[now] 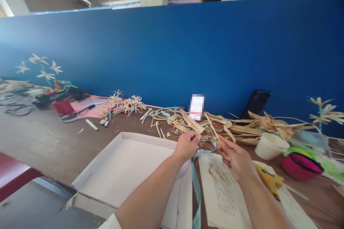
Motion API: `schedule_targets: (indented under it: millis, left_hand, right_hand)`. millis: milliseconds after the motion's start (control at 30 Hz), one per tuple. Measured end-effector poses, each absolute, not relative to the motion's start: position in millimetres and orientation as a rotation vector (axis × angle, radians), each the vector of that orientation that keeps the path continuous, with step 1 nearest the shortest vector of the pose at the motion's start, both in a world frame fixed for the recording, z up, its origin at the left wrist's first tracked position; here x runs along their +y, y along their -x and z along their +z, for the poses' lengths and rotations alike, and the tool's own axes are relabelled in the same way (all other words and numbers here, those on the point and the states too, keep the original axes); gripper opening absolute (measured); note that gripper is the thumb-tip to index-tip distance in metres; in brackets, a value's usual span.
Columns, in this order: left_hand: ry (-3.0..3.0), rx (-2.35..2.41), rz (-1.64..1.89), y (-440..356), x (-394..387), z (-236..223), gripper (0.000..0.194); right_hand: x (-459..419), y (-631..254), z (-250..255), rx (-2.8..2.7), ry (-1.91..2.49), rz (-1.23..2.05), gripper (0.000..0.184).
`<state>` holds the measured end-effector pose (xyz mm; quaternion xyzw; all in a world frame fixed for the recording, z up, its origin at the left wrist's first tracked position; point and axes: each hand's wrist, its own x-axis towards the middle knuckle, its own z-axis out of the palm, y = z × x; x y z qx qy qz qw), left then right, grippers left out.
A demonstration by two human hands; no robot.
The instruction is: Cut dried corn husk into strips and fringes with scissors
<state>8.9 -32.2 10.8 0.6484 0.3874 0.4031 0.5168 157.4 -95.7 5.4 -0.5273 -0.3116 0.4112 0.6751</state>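
My left hand [186, 145] is closed in a pinch on a light blue ribbon [197, 189]. The ribbon's long tail hangs down past the box edge, and a small loop of it bends toward my other hand. Between the fingers of my right hand [236, 159] is a thin pale stick [211, 126], tilted up and to the left. Its lower end is hidden by the fingers, close to the ribbon loop. Below the hands lies a printed sheet [223, 200] with dry husk scraps [219, 173] on it. Left of it sits a shallow white cardboard box [129, 175].
Dry husk strips [258, 125] line the blue partition [161, 57]. On the right are a white paper cup [271, 146], a yellow glue gun [268, 180] and a pink round pouch [301, 166]. Husk flowers [129, 103] lie left of centre. A red stool [16, 175] stands lower left.
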Motion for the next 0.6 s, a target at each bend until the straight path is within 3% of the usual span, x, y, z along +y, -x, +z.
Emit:
schedule_targets:
  millis: [233,433,600]
  left_hand:
    - [-1.704,0.891,0.868,-13.2,-32.8,4.2,0.043]
    - [-1.737,0.804,0.939,-13.6,-32.2,3.5,0.031]
    - [-1.837,0.777,1.079,-11.5,-32.7,3.8,0.023]
  right_hand:
    - [-97.8,-137.8,11.7,-0.741,1.142,1.087,0.037]
    - [-100.3,-132.1,14.5,-0.786,1.133,1.157,0.035]
    - [-92.5,-130.6,4.0,-0.823,1.183,1.024,0.039]
